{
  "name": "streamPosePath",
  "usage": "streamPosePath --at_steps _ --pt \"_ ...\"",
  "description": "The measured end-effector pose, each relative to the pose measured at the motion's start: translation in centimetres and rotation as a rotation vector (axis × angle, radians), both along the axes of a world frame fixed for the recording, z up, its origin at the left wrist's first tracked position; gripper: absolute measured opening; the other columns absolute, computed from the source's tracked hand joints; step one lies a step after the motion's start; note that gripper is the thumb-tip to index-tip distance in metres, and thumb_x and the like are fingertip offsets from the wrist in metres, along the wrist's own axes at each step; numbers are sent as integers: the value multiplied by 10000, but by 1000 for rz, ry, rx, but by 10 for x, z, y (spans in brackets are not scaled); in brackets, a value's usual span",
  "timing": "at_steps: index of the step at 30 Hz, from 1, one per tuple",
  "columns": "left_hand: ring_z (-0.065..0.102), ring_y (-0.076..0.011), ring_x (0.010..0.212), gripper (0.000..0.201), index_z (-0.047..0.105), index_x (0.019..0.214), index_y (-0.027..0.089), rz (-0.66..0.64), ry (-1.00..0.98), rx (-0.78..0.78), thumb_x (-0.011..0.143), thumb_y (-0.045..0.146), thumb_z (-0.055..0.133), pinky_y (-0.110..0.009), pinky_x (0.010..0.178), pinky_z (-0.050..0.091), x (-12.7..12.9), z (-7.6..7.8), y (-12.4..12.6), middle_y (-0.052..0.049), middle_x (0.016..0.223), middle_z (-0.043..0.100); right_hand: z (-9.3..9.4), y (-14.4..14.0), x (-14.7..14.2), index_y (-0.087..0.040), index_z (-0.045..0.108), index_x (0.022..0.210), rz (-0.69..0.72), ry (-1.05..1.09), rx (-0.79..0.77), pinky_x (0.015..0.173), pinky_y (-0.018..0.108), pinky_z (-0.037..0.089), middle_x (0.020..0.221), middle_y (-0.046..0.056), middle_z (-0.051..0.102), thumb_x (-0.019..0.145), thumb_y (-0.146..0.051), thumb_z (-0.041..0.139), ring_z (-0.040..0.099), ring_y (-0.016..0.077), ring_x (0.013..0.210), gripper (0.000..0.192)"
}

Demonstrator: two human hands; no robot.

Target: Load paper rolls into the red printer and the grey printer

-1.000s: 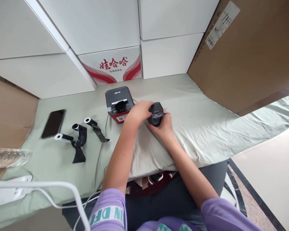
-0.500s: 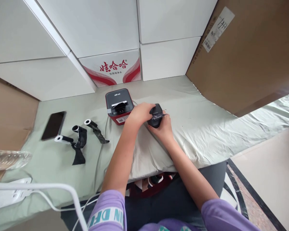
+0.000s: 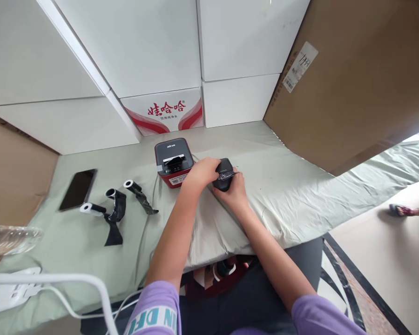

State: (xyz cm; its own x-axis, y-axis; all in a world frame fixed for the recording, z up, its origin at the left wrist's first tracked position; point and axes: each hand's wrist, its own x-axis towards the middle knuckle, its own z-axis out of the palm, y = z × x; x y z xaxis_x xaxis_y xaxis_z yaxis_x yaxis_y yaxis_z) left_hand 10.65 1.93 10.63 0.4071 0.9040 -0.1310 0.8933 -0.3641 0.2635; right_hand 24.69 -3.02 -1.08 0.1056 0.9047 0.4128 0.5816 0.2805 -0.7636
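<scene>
Between my two hands is a small black portable printer (image 3: pixel 225 164), held down on the cloth-covered table. A dark strip with pale print (image 3: pixel 226 175) sticks out across its middle. My left hand (image 3: pixel 205 172) is closed on the printer's left side, fingers at its upper edge. My right hand (image 3: pixel 236 191) wraps its right and lower side, with the fingertips by the strip's right end. Just left of them stands a larger black and red printer (image 3: pixel 174 163) with a dark strip in its slot.
Left on the table lie several black rolls (image 3: pixel 116 200) with loose tails, a phone (image 3: pixel 78 189), a plastic bottle (image 3: pixel 12 240) and a white power strip (image 3: pixel 12 291) with cables. White boxes (image 3: pixel 160 51) line the back; a large cardboard box (image 3: pixel 349 83) stands right. A person's foot (image 3: pixel 400 211) shows on the floor.
The view has shifted slightly, so the table sits a little lower in the picture. Another person's foot has come in at the right. Both hands keep their hold on the small printer.
</scene>
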Motion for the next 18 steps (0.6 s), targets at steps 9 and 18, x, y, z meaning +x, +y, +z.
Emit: streamPosePath --at_steps 9,18 --pt "729 -248 1012 362 749 1153 233 -43 -102 40 838 114 616 -291 879 533 -9 -1 1 -84 1112 782 1 1 1 -217 515 1256 -19 -34 -33 961 559 499 1167 119 570 620 -398 843 547 342 1093 739" --pt "648 -280 1280 502 664 1368 184 8 -135 32 878 108 594 -355 1085 487 -11 -8 7 -143 1342 710 -10 2 3 -196 442 1412 -23 -4 -60 1083 571 456 1265 151 530 617 -432 842 510 357 1222 922"
